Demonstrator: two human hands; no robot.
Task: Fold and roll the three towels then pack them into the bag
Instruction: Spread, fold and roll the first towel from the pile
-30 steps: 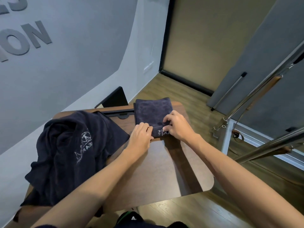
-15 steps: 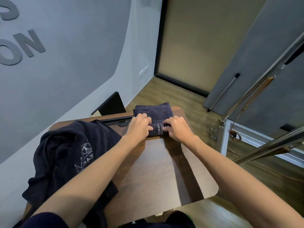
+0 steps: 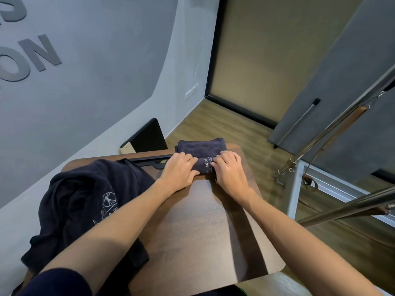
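Note:
A dark grey towel (image 3: pixel 202 148) lies at the far edge of the brown table (image 3: pixel 205 227), its near part wound into a roll with white lettering on it. My left hand (image 3: pixel 180 170) grips the left end of the roll, fingers curled over it. My right hand (image 3: pixel 229 171) grips the right end the same way. A dark navy bag (image 3: pixel 85 201) with a white printed logo lies crumpled on the table's left side, partly under my left forearm. No other towels can be made out.
A black bar (image 3: pixel 149 160) lies along the table's far edge beside the towel. A black board (image 3: pixel 147 135) leans on the wall behind. A metal frame (image 3: pixel 299 178) with slanted poles stands to the right on the wooden floor.
Both hands have moved away from me along the towel. The roll has grown and less flat towel shows beyond it.

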